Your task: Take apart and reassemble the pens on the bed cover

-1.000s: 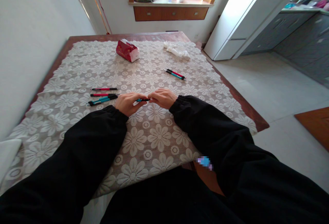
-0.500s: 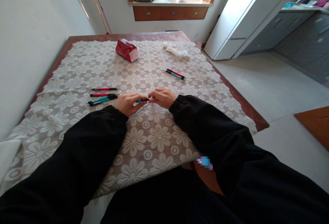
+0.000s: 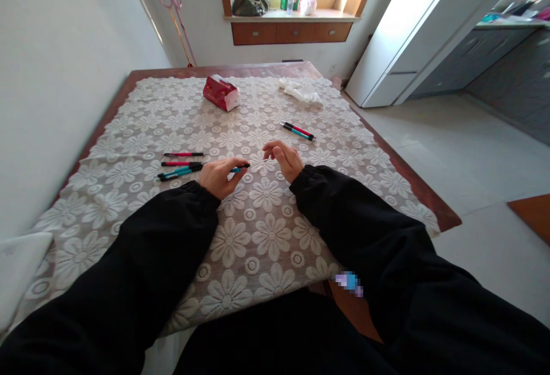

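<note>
My left hand (image 3: 220, 175) holds a teal pen (image 3: 240, 167) with a black tip that points right. My right hand (image 3: 284, 159) hovers just to the right of the pen's tip, fingers spread and holding nothing. Left of my left hand lie several pens in a group (image 3: 180, 164), red ones and teal ones. Two more pens (image 3: 297, 130), one red and one teal, lie side by side beyond my right hand. All rest on a white floral lace cloth (image 3: 258, 231) over a wooden table.
A red tissue pack (image 3: 221, 92) and crumpled white paper (image 3: 301, 93) lie at the far end. The wall runs along the table's left side. The table's right edge (image 3: 412, 177) drops to a tiled floor. A white object (image 3: 17, 266) sits at near left.
My right hand has let go of the teal pen and lifted away to the right with fingers spread. The left hand keeps the pen. The view tilted slightly.
</note>
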`<state>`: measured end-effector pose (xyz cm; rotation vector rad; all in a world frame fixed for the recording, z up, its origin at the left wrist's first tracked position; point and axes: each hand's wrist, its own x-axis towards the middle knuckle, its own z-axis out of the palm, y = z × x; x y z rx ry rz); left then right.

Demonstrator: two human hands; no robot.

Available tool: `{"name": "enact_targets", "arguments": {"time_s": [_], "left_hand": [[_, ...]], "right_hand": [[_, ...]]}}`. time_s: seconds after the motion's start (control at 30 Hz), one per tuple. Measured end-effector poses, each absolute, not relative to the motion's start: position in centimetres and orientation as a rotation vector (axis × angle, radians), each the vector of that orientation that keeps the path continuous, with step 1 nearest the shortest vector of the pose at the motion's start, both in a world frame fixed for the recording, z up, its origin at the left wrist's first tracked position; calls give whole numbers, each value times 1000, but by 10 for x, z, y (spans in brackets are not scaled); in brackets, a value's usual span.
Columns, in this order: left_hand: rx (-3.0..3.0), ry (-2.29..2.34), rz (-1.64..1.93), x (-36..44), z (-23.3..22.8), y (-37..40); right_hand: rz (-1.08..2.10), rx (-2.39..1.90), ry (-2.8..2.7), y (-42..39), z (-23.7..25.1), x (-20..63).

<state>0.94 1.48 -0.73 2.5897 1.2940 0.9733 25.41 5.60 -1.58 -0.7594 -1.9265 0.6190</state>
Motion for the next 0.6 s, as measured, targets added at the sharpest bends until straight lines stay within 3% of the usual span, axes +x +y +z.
{"name": "enact_targets", "arguments": {"time_s": [0.13, 0.37, 0.6], "left_hand": [[2553, 1425, 1005, 10, -9, 15], [2488, 1616, 973, 11, -7, 16], [2492, 1588, 950, 12, -6, 16]], "right_hand": [[601, -897, -1871, 63, -19, 253], [310, -881, -2283, 65, -24, 253], [237, -870, -2416, 64, -27, 252]]}}
